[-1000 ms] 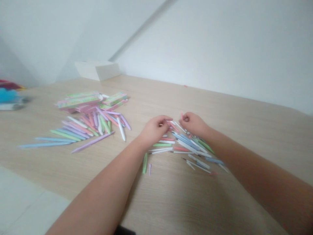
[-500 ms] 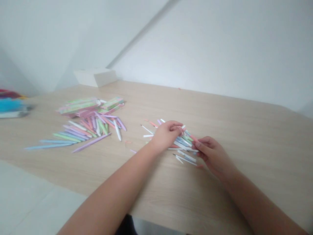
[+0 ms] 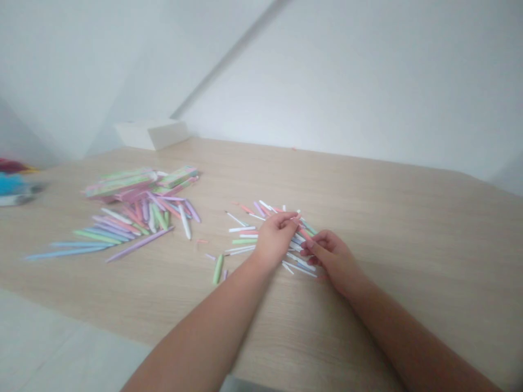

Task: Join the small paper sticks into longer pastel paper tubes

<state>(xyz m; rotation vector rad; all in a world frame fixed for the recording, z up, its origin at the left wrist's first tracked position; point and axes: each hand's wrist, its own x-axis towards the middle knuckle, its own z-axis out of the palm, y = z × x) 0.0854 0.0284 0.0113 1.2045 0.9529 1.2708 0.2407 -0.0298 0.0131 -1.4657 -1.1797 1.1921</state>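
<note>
Between my two hands is a coral pen barrel (image 3: pixel 304 233), tilted over a heap of loose pen parts. My right hand (image 3: pixel 332 257) pinches its lower end between thumb and fingers. At the upper end, my left hand (image 3: pixel 277 238) is closed with thumb and fingertips together on the same piece; its tip is blurred and partly covered. Beneath and around both hands lie thin white pen refills (image 3: pixel 301 267), white, green and coral tubes and small pieces. A short green barrel (image 3: pixel 218 269) lies left of my left forearm.
To the left, pastel pens (image 3: pixel 139 220) spread in a fan on the wooden table (image 3: pixel 388 212). Behind them are stacked green and pink pen boxes (image 3: pixel 122 184). A white box (image 3: pixel 151 135) stands near the wall, and a blurred blue item (image 3: pixel 11 185) sits at the far left edge.
The view has shifted slightly, moving the scene left. Both hands are closer together on the coral barrel, and the green barrel beside my left forearm has come into sight.
</note>
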